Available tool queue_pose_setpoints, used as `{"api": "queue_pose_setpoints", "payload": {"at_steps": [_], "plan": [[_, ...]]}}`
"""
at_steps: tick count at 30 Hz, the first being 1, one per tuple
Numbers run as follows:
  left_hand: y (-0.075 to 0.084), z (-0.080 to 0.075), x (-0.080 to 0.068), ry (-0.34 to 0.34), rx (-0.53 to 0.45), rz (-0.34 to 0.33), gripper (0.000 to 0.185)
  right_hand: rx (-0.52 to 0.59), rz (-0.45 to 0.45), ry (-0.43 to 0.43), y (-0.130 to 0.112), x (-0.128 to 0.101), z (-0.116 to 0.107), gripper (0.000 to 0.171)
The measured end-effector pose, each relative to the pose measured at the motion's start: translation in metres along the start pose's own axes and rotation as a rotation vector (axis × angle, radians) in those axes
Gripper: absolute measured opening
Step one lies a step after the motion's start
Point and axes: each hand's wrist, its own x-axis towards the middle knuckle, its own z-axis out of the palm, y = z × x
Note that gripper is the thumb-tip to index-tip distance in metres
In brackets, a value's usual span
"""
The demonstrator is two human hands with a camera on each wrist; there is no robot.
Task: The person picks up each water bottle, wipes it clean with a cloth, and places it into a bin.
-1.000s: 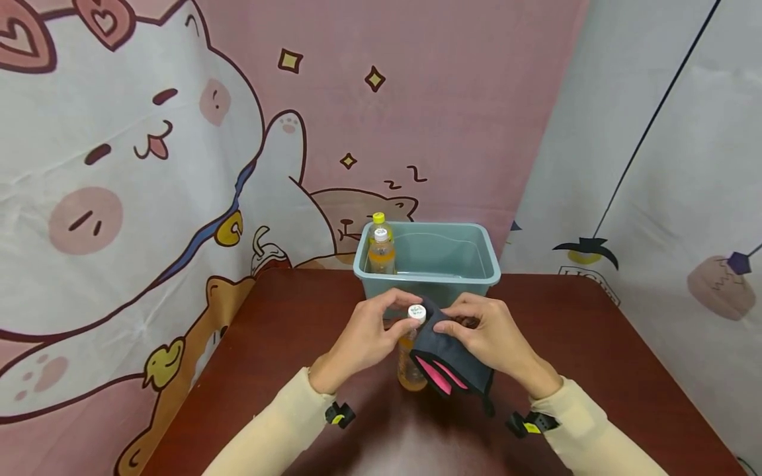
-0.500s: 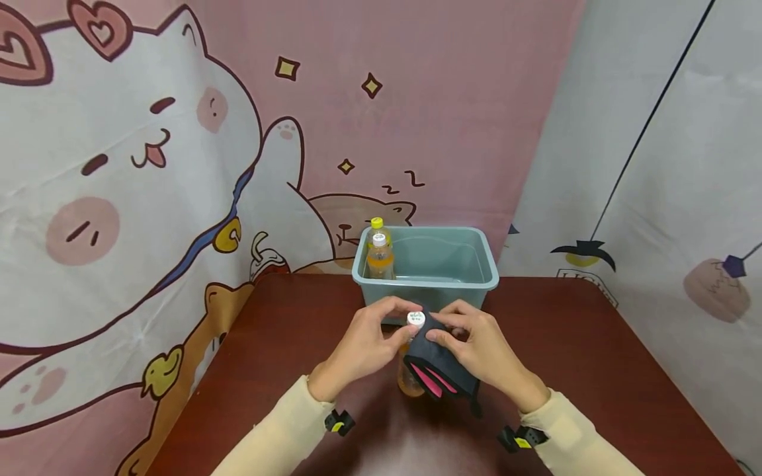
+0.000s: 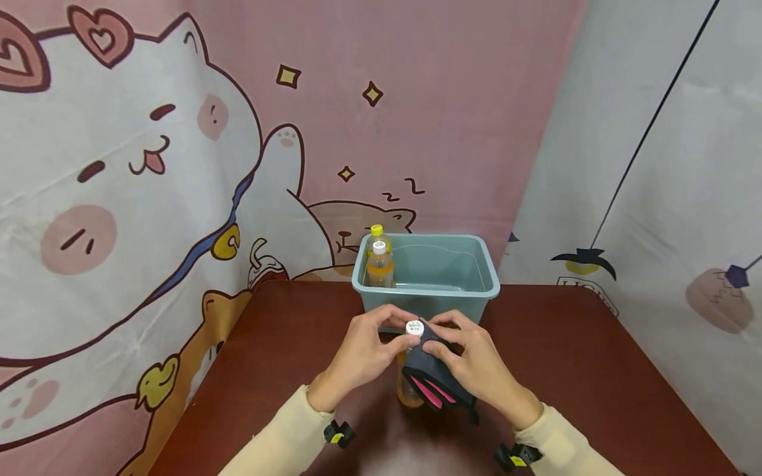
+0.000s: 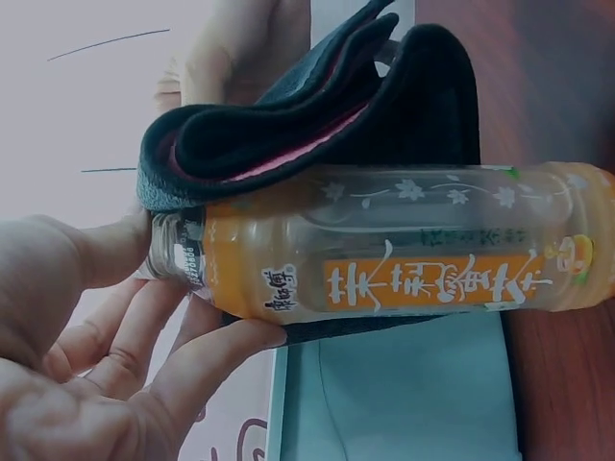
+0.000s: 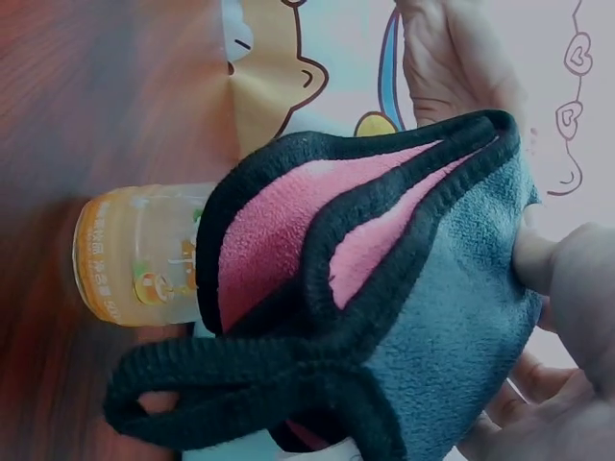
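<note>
Here, I see my left hand [image 3: 363, 350] with its fingers [image 4: 216, 351] curled lightly about the neck of the clear plastic bottle of orange drink [image 3: 409, 383], just under its white screw cap [image 3: 415, 328]; the thumb presses the neck from the other side. My right hand [image 3: 476, 367] comes in from 3 o'clock and pinches the dark grey fleece cloth with pink lining [image 3: 434, 380] against the bottle's shoulder, fingers [image 3: 443, 340] bent over the fabric. The bottle stands upright on the dark red-brown wooden table [image 3: 595, 370], its long axis vertical, so the cap points up between both hands and the cloth hangs down the 3 o'clock side of the body. Both hands are equally close at the neck. Beyond, at 12 o'clock, sits the teal plastic tub [image 3: 476, 287], with two more capped bottles [image 3: 379, 261] standing in its left corner.
</note>
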Motion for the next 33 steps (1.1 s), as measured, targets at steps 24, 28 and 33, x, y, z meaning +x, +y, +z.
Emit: {"api": "queue_pose_setpoints", "payload": {"at_steps": [24, 28, 33], "plan": [[0.0, -0.003, 0.001, -0.024, 0.004, 0.024, 0.026, -0.085, -0.122, 0.103, -0.002, -0.005, 0.002, 0.031], [-0.003, -0.001, 0.0, -0.024, 0.001, 0.026, 0.026, -0.078, -0.118, 0.098, -0.001, -0.011, 0.001, 0.029], [-0.004, -0.001, 0.002, -0.028, -0.006, 0.031, 0.027, -0.069, -0.111, 0.052, 0.007, -0.017, -0.002, 0.038]]}}
